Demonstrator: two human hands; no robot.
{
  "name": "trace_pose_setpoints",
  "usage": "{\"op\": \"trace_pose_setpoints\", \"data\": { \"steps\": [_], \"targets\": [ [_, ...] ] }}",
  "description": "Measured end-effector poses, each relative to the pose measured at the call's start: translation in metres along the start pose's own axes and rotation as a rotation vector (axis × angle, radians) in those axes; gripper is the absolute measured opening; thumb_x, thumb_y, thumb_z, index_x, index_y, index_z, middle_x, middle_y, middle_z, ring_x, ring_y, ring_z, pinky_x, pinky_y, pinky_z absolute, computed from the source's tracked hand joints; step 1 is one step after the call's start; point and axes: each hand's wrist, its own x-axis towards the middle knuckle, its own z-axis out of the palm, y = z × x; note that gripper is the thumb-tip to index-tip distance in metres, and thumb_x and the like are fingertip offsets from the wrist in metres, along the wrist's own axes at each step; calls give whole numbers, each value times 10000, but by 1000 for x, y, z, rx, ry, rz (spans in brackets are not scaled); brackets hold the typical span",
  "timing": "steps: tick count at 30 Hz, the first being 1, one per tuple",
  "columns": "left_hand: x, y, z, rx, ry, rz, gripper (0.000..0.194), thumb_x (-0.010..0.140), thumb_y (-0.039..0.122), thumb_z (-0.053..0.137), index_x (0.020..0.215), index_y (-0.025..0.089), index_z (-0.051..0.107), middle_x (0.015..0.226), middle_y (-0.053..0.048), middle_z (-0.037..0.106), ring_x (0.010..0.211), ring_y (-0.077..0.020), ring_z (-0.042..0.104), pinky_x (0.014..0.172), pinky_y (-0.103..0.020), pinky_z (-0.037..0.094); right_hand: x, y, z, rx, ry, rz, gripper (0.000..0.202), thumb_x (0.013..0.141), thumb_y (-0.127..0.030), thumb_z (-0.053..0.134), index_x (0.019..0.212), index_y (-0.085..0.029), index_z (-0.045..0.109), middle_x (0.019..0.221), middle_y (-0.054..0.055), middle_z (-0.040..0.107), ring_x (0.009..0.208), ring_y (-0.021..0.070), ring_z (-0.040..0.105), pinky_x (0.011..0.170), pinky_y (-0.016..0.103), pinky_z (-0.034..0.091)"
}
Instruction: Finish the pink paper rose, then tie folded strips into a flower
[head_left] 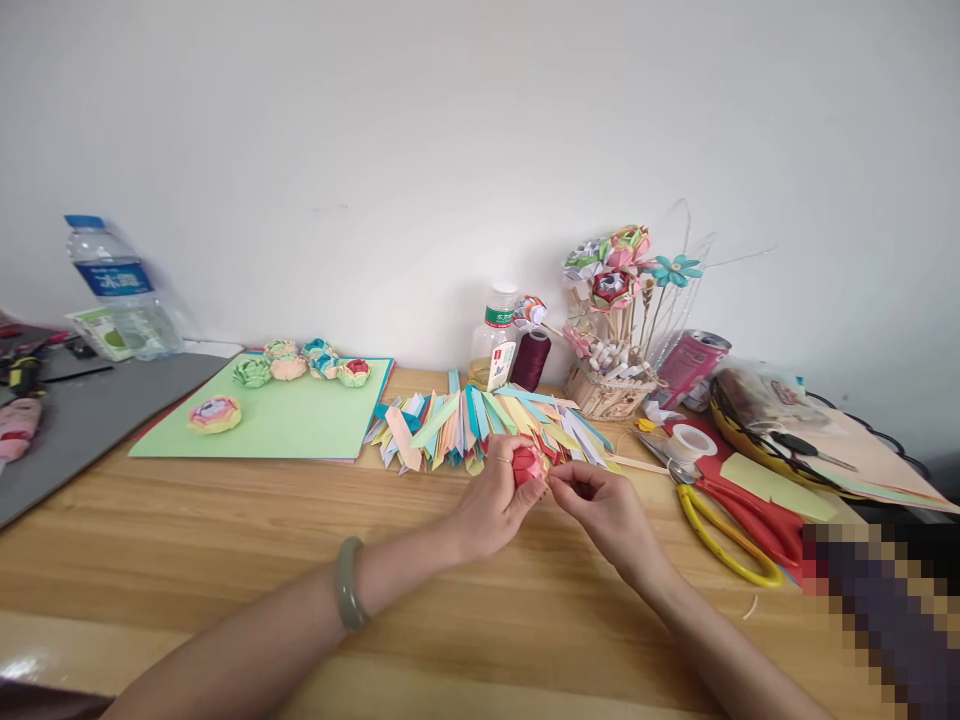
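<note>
A small red paper flower (528, 465) is held up over the wooden table, with my left hand (491, 505) wrapped round it from the left. My right hand (604, 510) is at the flower's right side, thumb and index finger pinched together at its edge; whatever lies between them is too small to make out. Just behind both hands spreads a pile of folded, coloured paper strips (442, 425). Several finished-looking paper flowers (289, 367) sit on green paper sheets (300, 425) to the left, one pink and yellow flower (215, 414) apart from them.
Scissors with red and yellow handles (731, 530) and a tape roll (694, 440) lie at the right. Behind stand a glue bottle (493, 345), a dark thread spool (531, 362), a flower basket (611, 392) and a pink can (686, 365). A water bottle (120, 285) is far left.
</note>
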Motion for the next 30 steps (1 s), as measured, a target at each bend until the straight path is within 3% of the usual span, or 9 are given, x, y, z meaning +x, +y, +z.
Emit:
{"op": "trace_pose_setpoints", "data": {
  "steps": [5, 9, 12, 21, 24, 27, 30],
  "targets": [
    [-1, 2, 0, 32, -42, 53, 431, 869, 364, 324, 1238, 171, 211, 1152, -131, 321, 1095, -206, 339, 967, -409, 293, -1, 0, -3, -37, 50, -21, 247, 706, -363, 544, 699, -137, 644, 632, 38, 591, 574, 141, 490, 545, 256, 388],
    [0, 1, 0, 6, -38, 38, 446, 869, 358, 331, 1259, 178, 213, 1169, -128, 314, 1118, -203, 324, 989, -405, 275, 1, -3, -6, 84, 18, 87, 253, 681, -379, 582, 712, -137, 647, 636, 27, 604, 556, 127, 495, 526, 239, 394],
    [0, 1, 0, -39, -33, 25, 422, 875, 350, 320, 1251, 185, 220, 1175, -121, 317, 1126, -191, 325, 1000, -392, 268, 2, -3, -7, 105, -2, 74, 254, 679, -387, 591, 714, -139, 631, 607, 9, 572, 530, 113, 473, 500, 230, 383],
    [0, 1, 2, 10, -9, 122, 355, 873, 310, 341, 1196, 196, 248, 1147, -118, 329, 1099, -200, 327, 978, -414, 290, -2, 4, -2, -384, 211, -445, 132, 781, -220, 502, 709, -160, 595, 598, 1, 507, 504, 96, 446, 490, 217, 370],
    [0, 0, 2, 18, 0, 119, 358, 873, 313, 335, 1196, 192, 236, 1143, -119, 318, 1103, -199, 321, 979, -410, 289, -5, 4, -1, -436, 251, -538, 123, 784, -200, 500, 760, -155, 612, 627, 8, 515, 492, 88, 452, 482, 212, 375],
    [1, 1, 2, -11, 20, 74, 350, 874, 327, 330, 1185, 197, 236, 1143, -116, 312, 1109, -198, 322, 982, -412, 283, -6, 1, -2, -299, 226, -484, 153, 793, -228, 494, 791, -161, 632, 646, 18, 542, 530, 101, 478, 502, 217, 389],
    [1, 2, 2, -59, 32, 31, 332, 878, 337, 313, 1172, 201, 240, 1146, -114, 310, 1107, -194, 331, 985, -418, 277, -4, -2, -5, -22, 119, -231, 203, 784, -312, 515, 756, -162, 649, 649, 18, 563, 536, 105, 466, 498, 225, 378]
  ]
}}
